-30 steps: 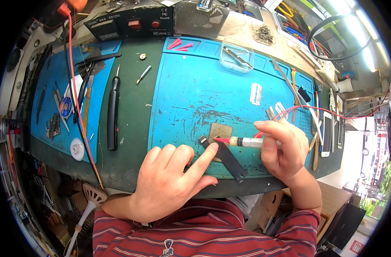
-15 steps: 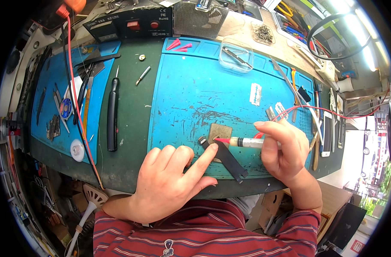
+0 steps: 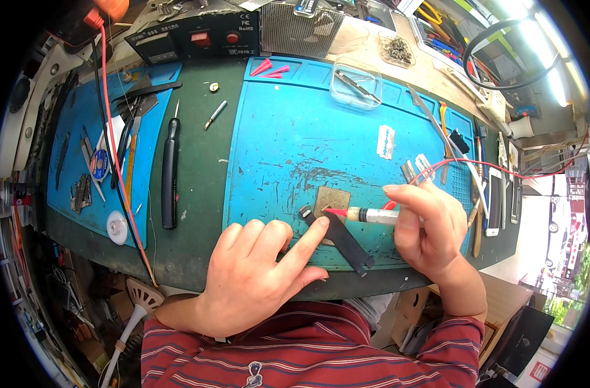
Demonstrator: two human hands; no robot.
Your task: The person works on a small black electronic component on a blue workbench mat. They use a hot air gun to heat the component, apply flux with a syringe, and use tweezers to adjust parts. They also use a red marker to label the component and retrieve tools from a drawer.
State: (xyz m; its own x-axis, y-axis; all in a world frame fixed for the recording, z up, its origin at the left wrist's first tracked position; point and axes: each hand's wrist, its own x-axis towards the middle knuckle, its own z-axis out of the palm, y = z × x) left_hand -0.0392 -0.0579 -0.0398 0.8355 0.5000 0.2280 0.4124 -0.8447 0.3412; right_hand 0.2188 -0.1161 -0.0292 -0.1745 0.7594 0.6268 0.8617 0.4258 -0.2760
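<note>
My right hand (image 3: 434,229) grips a syringe (image 3: 372,216) with a clear barrel and a red tapered tip. It lies almost level, its tip pointing left over a small square metal plate (image 3: 334,196). A flat black strip (image 3: 348,246) rests slantwise across the plate, notched at its near end. With the index finger stretched out, my left hand (image 3: 250,275) presses on the strip's upper part, close to the syringe tip. The thumb of that hand is apart, the other fingers are curled, and nothing shows in its grasp. The syringe's rear end is hidden by my right hand.
Under the work lies a blue mat (image 3: 275,142). Razor blades (image 3: 385,142), a clear plastic box (image 3: 356,84) and pink tips (image 3: 261,67) lie on it. A black pen-shaped tool (image 3: 170,174) is at left, beside red and black cables (image 3: 118,155). A red wire (image 3: 495,169) crosses the right side.
</note>
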